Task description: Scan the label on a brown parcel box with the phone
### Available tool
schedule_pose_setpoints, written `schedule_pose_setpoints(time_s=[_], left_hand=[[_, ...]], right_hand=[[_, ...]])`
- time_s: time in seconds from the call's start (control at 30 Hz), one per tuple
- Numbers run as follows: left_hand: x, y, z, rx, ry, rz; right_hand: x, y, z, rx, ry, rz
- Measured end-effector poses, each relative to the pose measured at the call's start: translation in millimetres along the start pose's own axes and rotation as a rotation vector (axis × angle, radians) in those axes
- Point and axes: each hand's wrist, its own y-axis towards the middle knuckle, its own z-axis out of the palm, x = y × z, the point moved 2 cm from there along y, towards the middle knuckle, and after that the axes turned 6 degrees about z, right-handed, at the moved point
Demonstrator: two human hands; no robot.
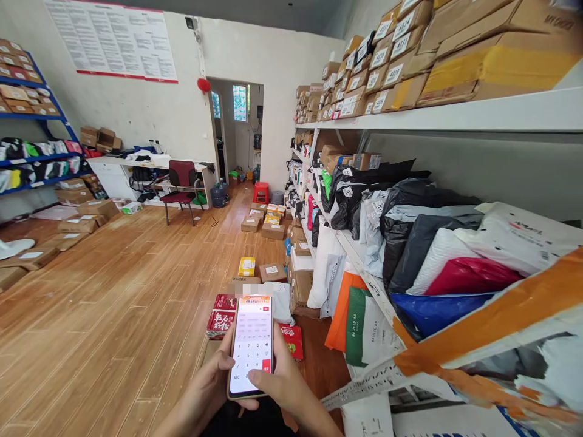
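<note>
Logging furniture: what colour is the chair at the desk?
Dark red chair on dark legs; head view.

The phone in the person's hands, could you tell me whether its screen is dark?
No, the phone shows a lit white keypad screen, held by the left hand and right hand.

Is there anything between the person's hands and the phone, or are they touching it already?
Nothing is in the way. The left hand already holds the phone from its left side, and the right hand holds it from the right, with its thumb on the lit screen. The red boxes lie on the floor behind it.
</note>
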Motion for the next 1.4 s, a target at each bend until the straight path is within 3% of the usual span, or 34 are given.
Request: schedule_pose_setpoints(time_s=[0.23,0.47,0.7,1.0,1.17,1.4], left_hand=[[6.6,-1.0,13.5,-0.042,0.038,0.019],[5.7,-2.5,12.5,-0.102,0.081,0.021],[-2.2,-2.0,-11.4,-0.07,0.068,0.049],[-18.1,-8.4,-42.1,-0.172,-0.025,0.106],[-24.7,-4.9,-67.2,-0.119,-0.041,0.056],[-37.3,3.0,-90.8,-0.052,-0.208,0.18]], right_hand=[[0.1,-2.0,-8.3,-0.114,-0.012,0.076],[-6.2,-0.8,-11.5,0.048,0.054,0.078],[-8.3,16.0,4.2,0.088,0.06,0.086],[-16.8,50.7,30.7,-0.111,0.161,0.202],[-15.0,75.2,41.8,-0.272,0.146,0.2],[-20.1,101.7,53.9,-0.196,0.119,0.181]])
